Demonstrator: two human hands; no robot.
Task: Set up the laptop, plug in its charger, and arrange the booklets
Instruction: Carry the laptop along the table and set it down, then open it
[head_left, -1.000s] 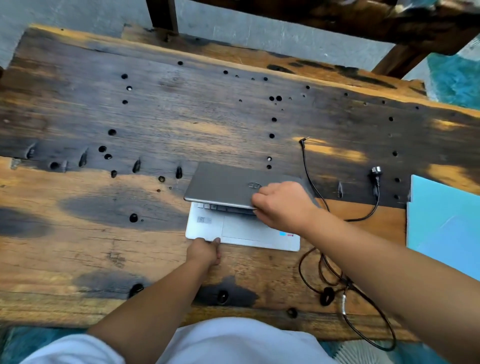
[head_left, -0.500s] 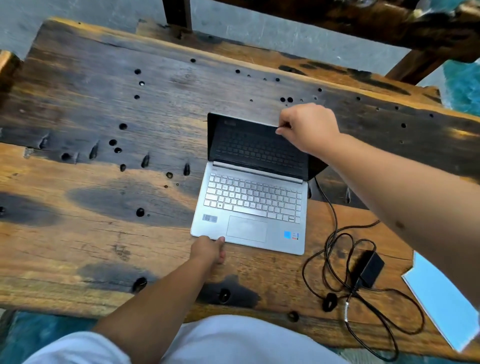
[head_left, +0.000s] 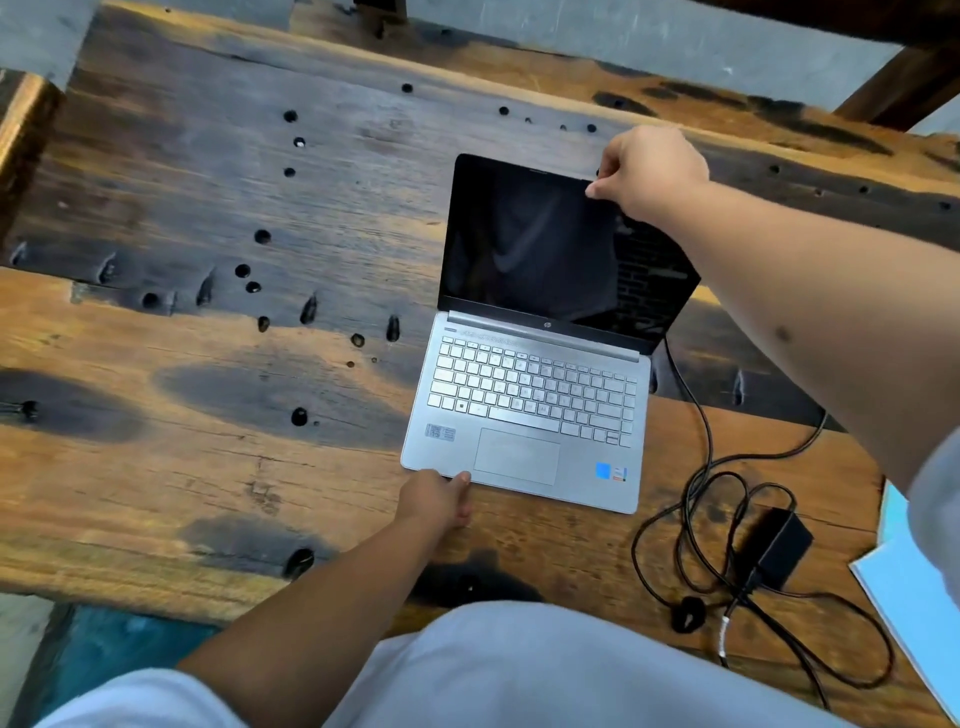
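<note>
Laptop (head_left: 530, 405) lies open mid-worktop (head_left: 208, 405). Lid's top edge pinched by right hand (head_left: 647, 174); front edge steadied by left hand (head_left: 436, 499), loosely curled. Rigid, hinge fragile. Charger (head_left: 776, 545) right of laptop, unplugged.

Weathered wooden table (head_left: 218, 467) under laptop (head_left: 535, 410), charger (head_left: 776, 545), blue booklet (head_left: 914, 613).

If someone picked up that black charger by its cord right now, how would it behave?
The charger cord would probably be floppy: it lies in loose, overlapping loops on the wooden table. The black power brick looks solid and blocky, so it would likely dangle and swing as the heavy end. The loops might snag each other, and whether the cord's far end is attached behind the laptop cannot be told.
</note>
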